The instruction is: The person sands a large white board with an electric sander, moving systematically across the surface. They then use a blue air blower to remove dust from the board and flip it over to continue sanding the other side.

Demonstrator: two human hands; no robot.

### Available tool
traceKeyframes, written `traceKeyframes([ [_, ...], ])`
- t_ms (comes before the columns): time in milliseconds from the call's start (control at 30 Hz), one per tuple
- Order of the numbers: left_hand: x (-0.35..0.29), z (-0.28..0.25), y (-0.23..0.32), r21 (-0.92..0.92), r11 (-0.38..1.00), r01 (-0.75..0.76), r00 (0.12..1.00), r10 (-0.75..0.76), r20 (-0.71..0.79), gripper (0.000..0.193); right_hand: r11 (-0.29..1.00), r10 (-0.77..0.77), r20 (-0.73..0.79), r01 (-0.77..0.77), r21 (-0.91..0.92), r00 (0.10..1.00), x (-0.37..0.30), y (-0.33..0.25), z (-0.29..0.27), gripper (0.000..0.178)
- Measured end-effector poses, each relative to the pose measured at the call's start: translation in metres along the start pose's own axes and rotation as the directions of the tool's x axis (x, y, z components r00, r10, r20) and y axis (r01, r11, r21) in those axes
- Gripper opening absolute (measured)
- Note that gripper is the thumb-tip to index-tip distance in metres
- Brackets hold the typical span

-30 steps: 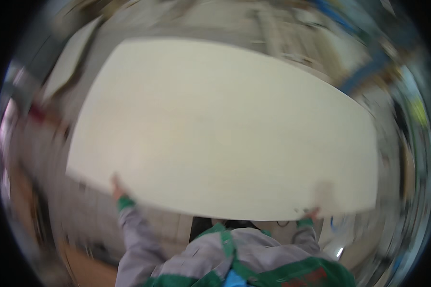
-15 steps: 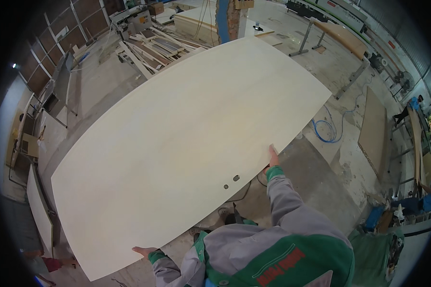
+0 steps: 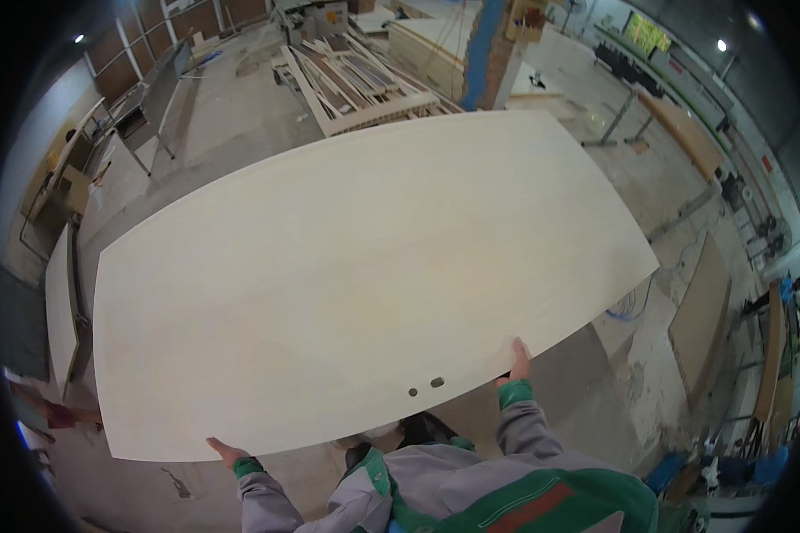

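A large pale door panel (image 3: 356, 258) lies flat in front of me, with a round hole and an oval hole near its close edge. My left hand (image 3: 228, 451) grips that edge near the left end, thumb on top and fingers hidden beneath. Farther right, my right hand (image 3: 517, 361) holds the same edge just past the holes, its thumb also on the upper face. What bears the panel from below cannot be seen.
Another person's arm (image 3: 80, 416) reaches toward the panel's left end. Beyond the far edge lies a stack of wooden strips (image 3: 356, 80). A brown board (image 3: 700, 320) and a blue hose (image 3: 631, 306) are at the right. A pale panel (image 3: 62, 311) stands at the left.
The panel has turned clockwise in the picture, its right end now lower and its left end higher. Both hands keep their hold on the edge. The surroundings have shifted too.
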State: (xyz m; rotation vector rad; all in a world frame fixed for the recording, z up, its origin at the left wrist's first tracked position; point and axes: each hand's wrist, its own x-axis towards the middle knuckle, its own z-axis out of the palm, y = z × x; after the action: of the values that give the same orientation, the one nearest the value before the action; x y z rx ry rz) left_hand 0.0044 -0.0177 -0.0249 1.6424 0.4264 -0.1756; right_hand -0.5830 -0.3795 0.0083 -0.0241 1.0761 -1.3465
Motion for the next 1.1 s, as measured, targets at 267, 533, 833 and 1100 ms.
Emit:
traceKeyframes([
  [267,0.060,-0.079,0.029,-0.161,0.921,0.355,0.845,-0.243,0.476,0.085,0.984,0.175,-0.127,-0.177,-0.004,0.976,-0.110,0.030,-0.063,0.059],
  [533,0.080,-0.093,-0.023,-0.309,0.923,0.229,0.913,-0.093,0.398,0.087,0.979,0.131,-0.042,-0.136,-0.150,0.991,-0.110,0.044,-0.105,0.069],
  [833,-0.008,-0.121,-0.007,-0.320,0.910,0.263,0.912,-0.126,0.391,0.077,0.978,0.047,0.204,-0.003,-0.210,0.978,-0.114,0.005,-0.129,0.070],
  [1100,-0.204,-0.218,-0.053,-0.419,0.836,0.355,0.922,-0.237,0.307,0.071,0.950,0.040,0.232,0.035,-0.311,0.972,-0.072,-0.115,-0.221,0.071],
])
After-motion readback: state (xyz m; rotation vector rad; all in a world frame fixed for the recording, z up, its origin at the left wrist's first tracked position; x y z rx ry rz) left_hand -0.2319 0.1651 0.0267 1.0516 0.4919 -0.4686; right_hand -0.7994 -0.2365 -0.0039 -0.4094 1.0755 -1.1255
